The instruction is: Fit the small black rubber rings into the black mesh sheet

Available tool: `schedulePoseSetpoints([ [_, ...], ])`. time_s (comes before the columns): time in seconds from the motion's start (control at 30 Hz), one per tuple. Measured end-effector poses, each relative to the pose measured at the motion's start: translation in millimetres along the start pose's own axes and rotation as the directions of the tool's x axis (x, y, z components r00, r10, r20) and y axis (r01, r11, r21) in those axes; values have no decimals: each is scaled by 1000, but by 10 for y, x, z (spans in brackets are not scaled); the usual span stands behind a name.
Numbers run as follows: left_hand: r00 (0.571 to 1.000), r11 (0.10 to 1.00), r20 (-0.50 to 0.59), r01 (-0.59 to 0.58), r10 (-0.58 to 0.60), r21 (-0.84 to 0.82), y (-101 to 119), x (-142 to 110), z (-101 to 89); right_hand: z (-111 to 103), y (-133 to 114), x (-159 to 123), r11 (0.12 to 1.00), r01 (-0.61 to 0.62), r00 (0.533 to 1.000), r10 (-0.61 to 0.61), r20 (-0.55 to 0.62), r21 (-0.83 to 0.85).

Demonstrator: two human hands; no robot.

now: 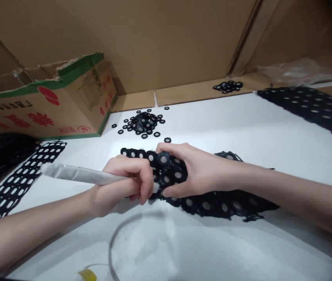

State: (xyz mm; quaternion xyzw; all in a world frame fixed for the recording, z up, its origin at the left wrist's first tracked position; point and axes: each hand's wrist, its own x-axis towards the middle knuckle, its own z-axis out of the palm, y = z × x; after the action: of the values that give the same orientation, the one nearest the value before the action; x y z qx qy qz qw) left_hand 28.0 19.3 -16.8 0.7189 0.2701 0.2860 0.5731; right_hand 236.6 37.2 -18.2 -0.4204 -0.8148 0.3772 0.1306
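Observation:
My left hand is closed round a grey, tape-wrapped, pen-like stick. Its short tip pokes out below my fingers, against a black sheet of joined rings with pale round centres. My right hand lies over the same sheet, thumb and fingers curved round a bunched part of it. The sheet stretches from beside my left hand to under my right forearm, which hides some of it. Behind my hands sits a heap of loose black rings, with several scattered around it.
At the left stand a cardboard box with a torn top and a black perforated sheet. Another dotted black sheet lies at the right. A small ring pile rests by the cardboard wall. Clear plastic lies at the back right.

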Motion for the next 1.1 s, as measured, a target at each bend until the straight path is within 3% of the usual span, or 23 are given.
schedulePoseSetpoints([
  [0.73,994,984,61,-97,89,152,-17,11,-15,-13,1,-11,1000,29,999,-29,14,-11],
  [0.93,996,995,76,49,-55,81,38,37,-42,-11,-23,-5,999,41,999,-41,20,-10],
  [1.1,990,995,92,104,-105,11,31,54,-41,-6,-10,-5,999,45,999,-45,12,-20],
])
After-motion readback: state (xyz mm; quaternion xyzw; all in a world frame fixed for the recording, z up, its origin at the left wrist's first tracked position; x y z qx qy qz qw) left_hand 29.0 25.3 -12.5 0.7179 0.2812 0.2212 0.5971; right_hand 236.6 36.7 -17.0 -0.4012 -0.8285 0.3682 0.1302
